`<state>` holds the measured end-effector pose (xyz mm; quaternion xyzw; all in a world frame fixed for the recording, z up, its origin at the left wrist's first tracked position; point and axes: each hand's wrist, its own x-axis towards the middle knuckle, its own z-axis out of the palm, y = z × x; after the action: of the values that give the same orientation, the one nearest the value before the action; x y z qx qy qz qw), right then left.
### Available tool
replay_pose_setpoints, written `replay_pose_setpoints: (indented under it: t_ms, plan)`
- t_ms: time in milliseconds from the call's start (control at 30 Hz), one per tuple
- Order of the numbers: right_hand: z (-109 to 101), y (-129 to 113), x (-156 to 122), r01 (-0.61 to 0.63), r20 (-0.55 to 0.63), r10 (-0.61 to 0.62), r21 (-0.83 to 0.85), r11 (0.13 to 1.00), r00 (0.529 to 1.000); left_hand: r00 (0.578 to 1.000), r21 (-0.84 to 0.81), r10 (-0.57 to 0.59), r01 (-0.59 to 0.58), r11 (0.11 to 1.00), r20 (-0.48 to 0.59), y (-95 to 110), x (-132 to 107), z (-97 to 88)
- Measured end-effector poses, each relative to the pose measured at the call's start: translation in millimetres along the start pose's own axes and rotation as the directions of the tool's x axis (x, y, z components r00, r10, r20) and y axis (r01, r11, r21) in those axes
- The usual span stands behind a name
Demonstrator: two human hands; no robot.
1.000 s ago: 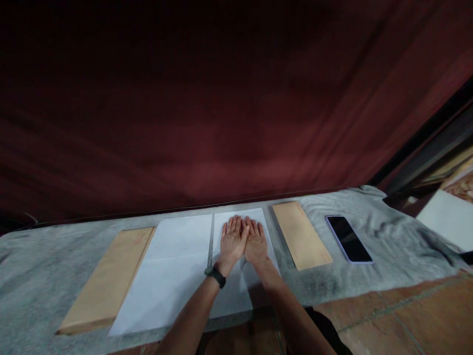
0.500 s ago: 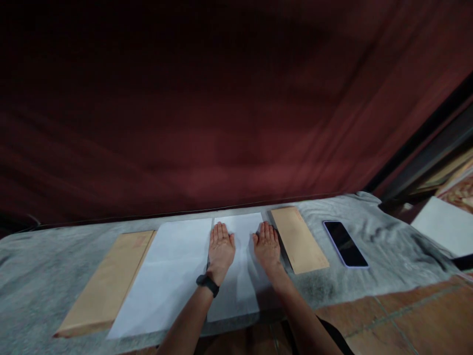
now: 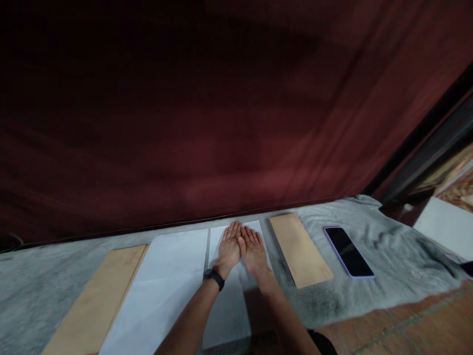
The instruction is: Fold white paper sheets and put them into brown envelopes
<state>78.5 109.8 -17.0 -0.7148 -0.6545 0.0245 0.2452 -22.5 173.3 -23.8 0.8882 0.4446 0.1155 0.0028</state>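
Observation:
A narrow white sheet of paper [image 3: 225, 315] lies on the grey cloth, with both my hands flat on its far half. My left hand [image 3: 229, 247], with a dark band on the wrist, rests palm down with fingers stretched. Right beside it and touching it, my right hand [image 3: 253, 250] also lies flat, its thumb against the left hand. Left of them is a wider stack of white paper [image 3: 158, 281]. A brown envelope [image 3: 301, 250] lies to the right of my right hand.
More brown envelopes [image 3: 99, 296] lie at the far left. A phone [image 3: 348, 251] with a purple edge rests on the grey cloth [image 3: 402, 266] at right. Behind stands a dark red curtain-like surface [image 3: 236, 148]; tiled floor [image 3: 406, 320] shows at the lower right.
My hands have come together over the middle of the sheet, the right moving left and the left slightly right. The view has shifted a little, so the things sit lower.

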Motion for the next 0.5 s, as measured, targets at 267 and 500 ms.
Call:
replay_pose_setpoints:
  t_ms: [267,500]
  plan:
    - [4,14,-6,-0.063,-0.071,0.055,-0.114,0.992,0.996,0.989,0.019,-0.099,0.101,0.995,-0.110,-19,-26,-10.0]
    - [-13,27,-15,-0.068,-0.074,0.059,-0.123,0.990,0.996,0.983,-0.026,-0.147,0.145,0.989,-0.110,-20,-47,-30.0]
